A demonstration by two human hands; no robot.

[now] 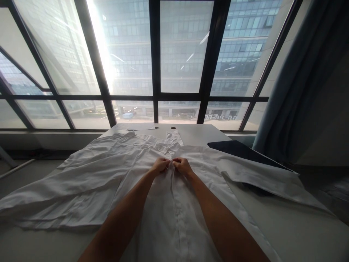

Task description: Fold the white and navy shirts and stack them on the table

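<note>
A white long-sleeved garment (152, 203), like a coat or shirt, lies spread over the table with its collar end toward the window. Both arms reach forward along its front opening. My left hand (161, 165) is closed in a pinch on the left front edge, below the collar. Close beside it, my right hand (182, 165) pinches the right front edge. The two sets of fingertips nearly meet at the opening; whether a button is between them is too small to tell. One sleeve (256, 171) stretches to the right, and wrinkled cloth spreads to the left.
The white table (199, 133) has two dark round cable holes near its far edge. A dark folded cloth or flat item (240, 151) lies partly under the right sleeve. Pale sheets (136, 126) rest at the far left. Beyond stand black-framed windows, with a curtain (294, 91) on the right.
</note>
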